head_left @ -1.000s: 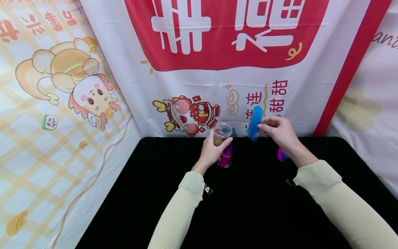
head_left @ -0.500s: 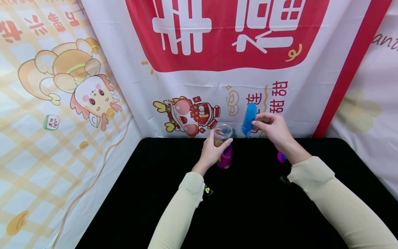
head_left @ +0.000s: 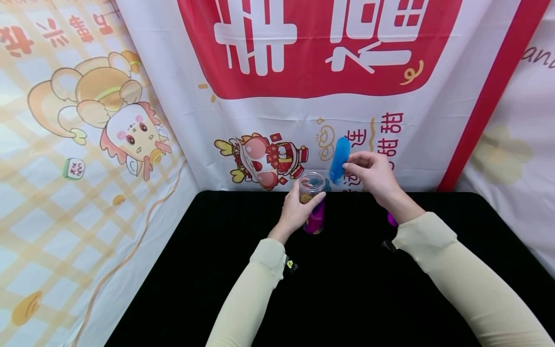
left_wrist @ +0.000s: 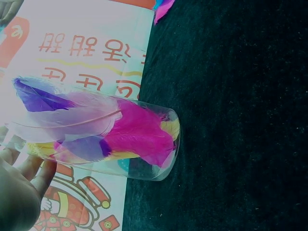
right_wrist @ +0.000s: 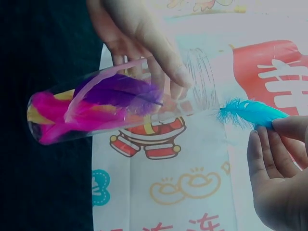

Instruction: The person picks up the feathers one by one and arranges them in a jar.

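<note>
A clear jar (head_left: 315,219) with a threaded open mouth stands near the table's back edge, gripped round its upper part by my left hand (head_left: 296,210). Pink, purple and yellow feathers (right_wrist: 113,98) fill its lower part. To the right and a little above the mouth, my right hand (head_left: 374,174) pinches a blue feather (head_left: 340,156) between thumb and fingers. In the right wrist view its fluffy lower end comes right at the jar's rim. The left wrist view shows the jar's base and the feathers pressed against the wall.
On the black table (head_left: 347,289), more feathers in pink (head_left: 392,220) lie at the right, partly behind my right wrist. A white and red printed cloth (head_left: 260,113) hangs just behind the table. Another patterned cloth (head_left: 86,207) hangs at the left.
My right hand has moved left and slightly up with the blue feather, bringing it closer to the jar's mouth. My left hand and the jar stay in place.
</note>
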The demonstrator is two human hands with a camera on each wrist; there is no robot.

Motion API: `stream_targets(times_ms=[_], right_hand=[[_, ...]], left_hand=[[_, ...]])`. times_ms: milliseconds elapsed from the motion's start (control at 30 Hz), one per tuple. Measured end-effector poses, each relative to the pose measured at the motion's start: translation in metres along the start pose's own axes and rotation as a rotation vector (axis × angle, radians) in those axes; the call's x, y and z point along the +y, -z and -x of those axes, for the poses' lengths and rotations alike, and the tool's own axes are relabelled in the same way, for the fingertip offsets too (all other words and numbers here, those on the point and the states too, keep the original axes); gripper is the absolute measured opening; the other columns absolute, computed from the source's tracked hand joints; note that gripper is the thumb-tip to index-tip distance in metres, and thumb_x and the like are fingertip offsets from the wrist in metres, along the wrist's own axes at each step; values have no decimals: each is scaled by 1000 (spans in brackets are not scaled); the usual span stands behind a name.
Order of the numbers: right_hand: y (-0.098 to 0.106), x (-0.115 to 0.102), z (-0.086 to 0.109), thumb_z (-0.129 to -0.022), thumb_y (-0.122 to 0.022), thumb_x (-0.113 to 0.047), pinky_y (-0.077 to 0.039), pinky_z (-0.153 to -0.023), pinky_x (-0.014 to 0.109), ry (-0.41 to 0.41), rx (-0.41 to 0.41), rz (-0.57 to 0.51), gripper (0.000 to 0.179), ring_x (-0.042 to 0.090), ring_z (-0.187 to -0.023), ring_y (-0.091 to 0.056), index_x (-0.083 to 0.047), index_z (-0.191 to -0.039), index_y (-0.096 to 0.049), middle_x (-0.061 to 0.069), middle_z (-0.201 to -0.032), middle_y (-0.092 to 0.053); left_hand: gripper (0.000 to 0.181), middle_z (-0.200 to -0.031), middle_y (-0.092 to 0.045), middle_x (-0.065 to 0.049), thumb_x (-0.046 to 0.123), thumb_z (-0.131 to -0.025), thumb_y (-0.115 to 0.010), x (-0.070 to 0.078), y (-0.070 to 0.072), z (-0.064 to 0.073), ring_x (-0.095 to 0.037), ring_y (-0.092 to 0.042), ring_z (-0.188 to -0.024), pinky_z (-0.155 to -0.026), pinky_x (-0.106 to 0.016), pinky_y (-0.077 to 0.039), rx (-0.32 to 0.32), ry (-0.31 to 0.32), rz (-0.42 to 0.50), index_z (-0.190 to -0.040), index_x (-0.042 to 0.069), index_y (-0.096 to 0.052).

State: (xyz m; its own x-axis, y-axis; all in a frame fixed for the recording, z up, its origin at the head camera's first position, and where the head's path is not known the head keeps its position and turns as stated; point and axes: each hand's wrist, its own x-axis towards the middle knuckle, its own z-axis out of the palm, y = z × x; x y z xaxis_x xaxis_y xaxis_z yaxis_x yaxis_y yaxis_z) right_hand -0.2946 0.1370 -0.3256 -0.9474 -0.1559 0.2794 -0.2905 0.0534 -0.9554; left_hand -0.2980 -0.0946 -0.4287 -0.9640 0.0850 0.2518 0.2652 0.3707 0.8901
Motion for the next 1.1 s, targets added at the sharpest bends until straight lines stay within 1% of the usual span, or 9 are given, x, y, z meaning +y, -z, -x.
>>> stream_targets(times_ms=[133, 333, 533, 667, 733, 833, 967, 1033, 1100], right_hand=[[-6, -1, -2, -95, -73, -9, -58, -80, 25, 10, 8, 0, 28, 9, -83, -70, 10, -115, -67, 0, -92, -76], [-12, -1, -6, -96, -73, -10, -58, -80, 24, 30, 10, -40, 29, 10, -83, -70, 11, -115, -67, -2, -91, -75], [-18, 3, -7, -96, -72, -9, -58, -79, 23, 50, 13, -56, 28, 11, -81, -70, 11, -115, -67, -2, -90, -75], [-19, 7, -6, -96, -72, -8, -57, -77, 23, 41, 11, -44, 28, 11, -81, -70, 11, -116, -67, -4, -89, -75], [-19, 8, -6, -96, -72, -9, -57, -76, 22, 35, 9, -37, 29, 10, -81, -70, 11, -116, -67, -5, -89, -74], [-19, 10, -6, -96, -72, -10, -57, -77, 22, 33, 8, -26, 29, 11, -82, -70, 10, -116, -67, -5, -89, -74], [-21, 10, -7, -97, -72, -11, -58, -79, 23, 34, 4, -18, 28, 12, -83, -71, 10, -115, -68, -4, -90, -74], [-23, 9, -7, -97, -71, -10, -58, -79, 24, 39, 1, -14, 27, 11, -84, -71, 10, -115, -68, -3, -91, -74], [-26, 8, -8, -97, -71, -9, -58, -80, 25, 46, -1, -13, 26, 10, -84, -70, 10, -115, -68, -3, -92, -73]], left_hand=[[67, -142, -59, -8, 54, -92, -72, 1, 0, 0, -18, -57, -127, -108, -45, -45, -2, -8, 2, -146, 27, -42], [68, -144, -57, -12, 50, -93, -72, 0, 1, -2, -20, -57, -128, -109, -47, -44, -9, -10, 17, -148, 24, -41], [72, -142, -59, -7, 57, -91, -72, 0, 1, 0, -18, -58, -127, -108, -45, -45, -6, -4, -5, -148, 23, -42], [74, -140, -60, -5, 61, -90, -71, 1, 0, 0, -18, -58, -126, -108, -44, -45, -1, -8, -16, -147, 22, -43], [72, -139, -60, -4, 60, -91, -71, 1, 0, 0, -17, -58, -126, -108, -44, -45, 2, -8, -13, -146, 23, -43], [65, -139, -60, -2, 53, -93, -72, 2, 0, 0, -17, -58, -126, -108, -44, -45, 4, -7, -6, -145, 27, -43], [62, -139, -60, -2, 45, -95, -73, 1, 0, 0, -17, -58, -126, -108, -44, -45, 4, -6, 2, -145, 27, -43], [62, -139, -60, -2, 46, -95, -72, 1, 0, 0, -18, -58, -126, -108, -44, -45, 4, -8, 1, -146, 25, -43], [65, -138, -60, -2, 50, -94, -72, 0, -1, 0, -17, -58, -126, -108, -44, -46, 4, -8, -2, -146, 24, -43]])
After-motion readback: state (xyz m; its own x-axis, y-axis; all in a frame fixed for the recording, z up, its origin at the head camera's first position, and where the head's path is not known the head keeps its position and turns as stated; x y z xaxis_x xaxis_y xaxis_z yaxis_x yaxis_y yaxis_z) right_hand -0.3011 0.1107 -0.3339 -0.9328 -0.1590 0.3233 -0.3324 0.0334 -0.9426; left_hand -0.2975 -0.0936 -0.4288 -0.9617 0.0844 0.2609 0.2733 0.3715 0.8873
